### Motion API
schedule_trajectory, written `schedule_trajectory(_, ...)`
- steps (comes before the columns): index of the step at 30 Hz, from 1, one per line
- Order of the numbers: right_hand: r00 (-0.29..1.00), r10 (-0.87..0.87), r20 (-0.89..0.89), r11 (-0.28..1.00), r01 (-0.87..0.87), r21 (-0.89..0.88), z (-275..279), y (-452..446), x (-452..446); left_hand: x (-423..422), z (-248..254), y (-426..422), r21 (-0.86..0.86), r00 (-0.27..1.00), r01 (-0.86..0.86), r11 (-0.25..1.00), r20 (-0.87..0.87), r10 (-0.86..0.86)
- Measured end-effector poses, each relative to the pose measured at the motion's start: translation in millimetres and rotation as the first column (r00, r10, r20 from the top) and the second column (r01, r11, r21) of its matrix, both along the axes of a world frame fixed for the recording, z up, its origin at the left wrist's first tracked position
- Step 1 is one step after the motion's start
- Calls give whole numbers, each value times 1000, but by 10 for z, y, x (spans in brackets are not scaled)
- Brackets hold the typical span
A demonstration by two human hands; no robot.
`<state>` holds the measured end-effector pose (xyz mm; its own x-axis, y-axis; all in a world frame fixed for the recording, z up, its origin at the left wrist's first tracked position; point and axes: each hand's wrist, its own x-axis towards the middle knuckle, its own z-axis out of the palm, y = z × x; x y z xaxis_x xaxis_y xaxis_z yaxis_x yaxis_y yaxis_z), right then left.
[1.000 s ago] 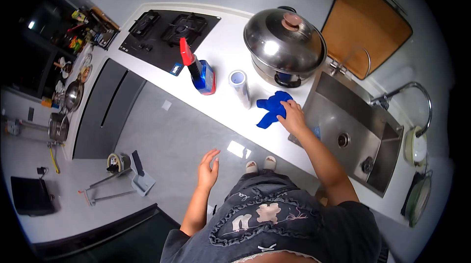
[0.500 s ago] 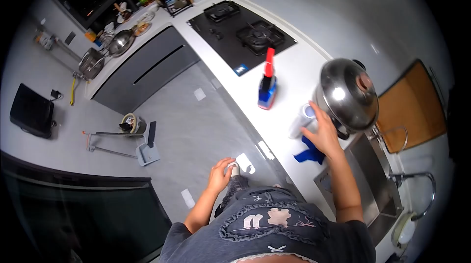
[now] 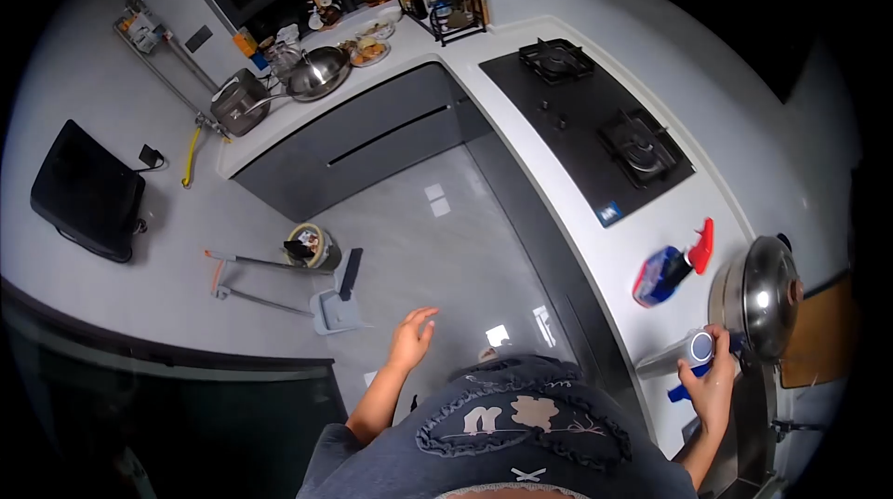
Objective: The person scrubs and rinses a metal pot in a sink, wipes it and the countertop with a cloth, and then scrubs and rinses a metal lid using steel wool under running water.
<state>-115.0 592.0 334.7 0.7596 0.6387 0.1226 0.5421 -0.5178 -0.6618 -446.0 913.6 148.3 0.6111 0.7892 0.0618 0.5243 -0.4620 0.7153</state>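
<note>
My right hand [image 3: 712, 383] has its thumb and fingers around a pale cylinder, which looks like a roll [image 3: 699, 347] with a round bluish-white end facing up. Its greyish-white body stretches left over the counter. A blue cloth [image 3: 679, 394] lies just under it, partly hidden by the hand. Beyond stands a spray bottle [image 3: 659, 276] with blue liquid and a red trigger head. To the right of the hand is a large steel pot [image 3: 767, 299] with a domed lid. My left hand [image 3: 409, 339] hangs over the floor, fingers apart, holding nothing.
A black gas hob [image 3: 586, 127] is set in the white counter [image 3: 521, 113]. A sink [image 3: 744, 443] lies near my right arm, with a wooden board [image 3: 819, 336] behind it. A dustpan [image 3: 337, 311] and a bin [image 3: 316, 246] stand on the floor at left.
My view has turned, so the counter things sit further right and lower. My right hand has closed around the pale roll. My left hand has lifted off my leg area, fingers spread.
</note>
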Motion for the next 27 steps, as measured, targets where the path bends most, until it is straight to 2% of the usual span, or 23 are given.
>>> schedule_trajectory(2, 993, 101, -61, 995, -100, 23, 149, 482, -134, -54, 67, 406, -4, 1000, -16, 1000, 12, 16)
schedule_trajectory(4, 973, 144, -181, 985, -122, 125, 97, 963, -203, 23, 209, 727, -50, 999, -14, 999, 44, 16)
schedule_trajectory(7, 952, 259, -163, 931, -200, 306, -123, 1823, -217, 338, 323, 1173, -140, 994, 76, 987, 94, -63)
schedule_trajectory(10, 926, 348, -148, 880, -268, 392, -278, 2787, -239, 760, 526, 1567, -86, 963, 239, 967, 144, -226)
schedule_trajectory(13, 878, 463, -117, 813, -369, 450, -444, 3733, -140, 1078, 720, 2068, -74, 940, 334, 940, 98, -327)
schedule_trajectory(16, 828, 541, -148, 780, -429, 455, -537, 4660, 52, 1053, 420, 2801, 53, 944, 306, 950, 112, -310)
schedule_trajectory(18, 806, 578, -129, 760, -474, 446, -534, 5315, 263, 817, 380, 3223, -68, 991, 134, 989, -12, -135)
schedule_trajectory(22, 797, 603, -49, 745, -539, 394, -484, 6492, 602, 89, 49, 4030, -13, 952, -250, 968, -184, 244)
schedule_trajectory(25, 798, 601, -43, 751, -546, 372, -412, 7350, 854, -242, 70, 4581, -21, 856, -516, 856, -57, 514)
schedule_trajectory(26, 804, 594, -36, 758, -544, 359, -385, 7638, 931, -337, 37, 4809, -45, 814, -581, 812, -28, 581)
schedule_trajectory(27, 812, 584, -11, 761, -542, 357, -345, 7934, 1003, -441, -83, 5115, -58, 800, -592, 804, 73, 595)
